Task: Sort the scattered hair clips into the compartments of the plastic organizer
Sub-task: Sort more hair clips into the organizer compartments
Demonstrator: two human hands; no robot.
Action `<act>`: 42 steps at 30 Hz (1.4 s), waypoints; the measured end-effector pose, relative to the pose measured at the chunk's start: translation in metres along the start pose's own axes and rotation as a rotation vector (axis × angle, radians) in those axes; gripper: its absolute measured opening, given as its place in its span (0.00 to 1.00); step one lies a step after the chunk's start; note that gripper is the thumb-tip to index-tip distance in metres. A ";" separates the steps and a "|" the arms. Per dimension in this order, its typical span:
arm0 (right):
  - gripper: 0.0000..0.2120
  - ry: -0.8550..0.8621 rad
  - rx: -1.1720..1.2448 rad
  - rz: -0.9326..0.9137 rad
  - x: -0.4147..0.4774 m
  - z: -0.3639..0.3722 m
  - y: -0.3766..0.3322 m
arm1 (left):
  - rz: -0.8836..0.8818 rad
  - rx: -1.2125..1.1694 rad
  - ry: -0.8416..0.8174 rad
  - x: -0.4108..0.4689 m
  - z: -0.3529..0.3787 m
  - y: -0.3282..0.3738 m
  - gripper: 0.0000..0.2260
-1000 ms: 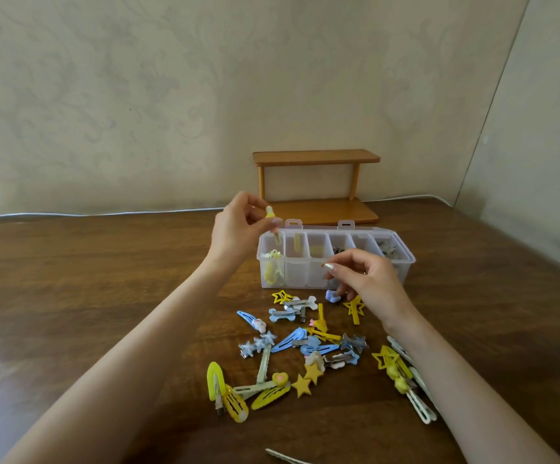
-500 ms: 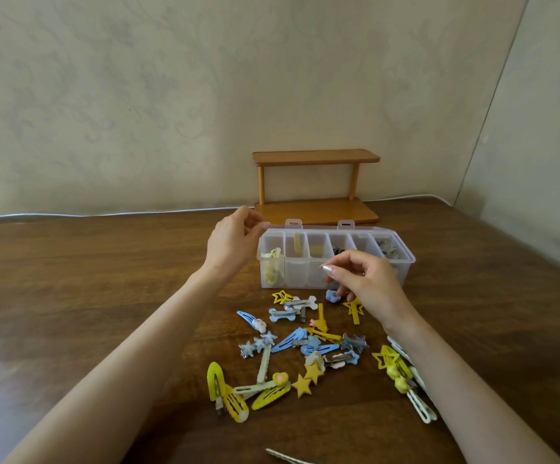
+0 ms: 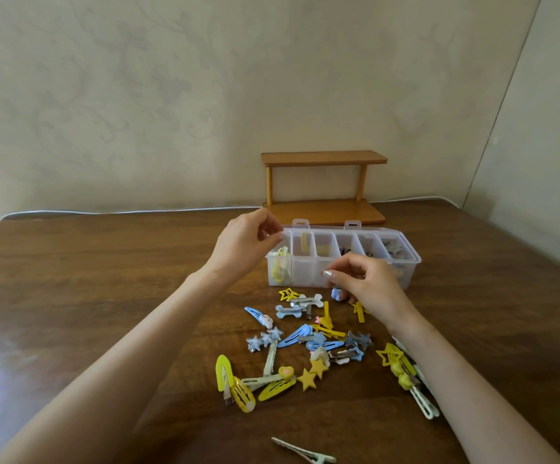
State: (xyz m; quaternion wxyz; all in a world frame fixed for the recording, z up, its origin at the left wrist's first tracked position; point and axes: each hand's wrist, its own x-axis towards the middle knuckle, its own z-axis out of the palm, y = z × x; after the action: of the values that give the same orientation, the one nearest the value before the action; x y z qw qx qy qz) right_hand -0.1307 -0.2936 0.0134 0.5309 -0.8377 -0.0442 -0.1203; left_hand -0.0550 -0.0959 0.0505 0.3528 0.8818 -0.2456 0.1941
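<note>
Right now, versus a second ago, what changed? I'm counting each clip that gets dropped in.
The left hand let go of the small yellow clip it pinched above the leftmost compartment of the organizer and sank slightly; its fingers show no clip now. The right hand stayed poised over the scattered clips; the organizer and clips did not move.

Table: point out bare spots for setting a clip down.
Bare wood on the table left of the left hand, and right of the organizer. Crowded: the clip pile before the organizer, by the right hand; a lone clip nearer.
</note>
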 end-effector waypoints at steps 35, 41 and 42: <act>0.04 -0.589 -0.480 -0.344 -0.019 0.043 -0.016 | 0.042 -0.005 -0.881 -0.083 -0.031 -0.019 0.10; 0.04 -0.529 -0.583 -0.363 -0.014 0.037 -0.012 | 0.016 -0.058 -0.823 -0.084 -0.033 -0.017 0.06; 0.04 -0.501 -0.602 -0.365 -0.013 0.036 -0.011 | 0.014 -0.073 -0.828 -0.084 -0.034 -0.014 0.08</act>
State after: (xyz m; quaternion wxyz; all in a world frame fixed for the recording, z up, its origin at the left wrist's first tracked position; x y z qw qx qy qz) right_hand -0.1399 -0.2563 0.0050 0.2057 -0.9370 -0.2820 -0.0129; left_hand -0.1204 -0.0377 0.0220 0.2537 0.8706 -0.3796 -0.1833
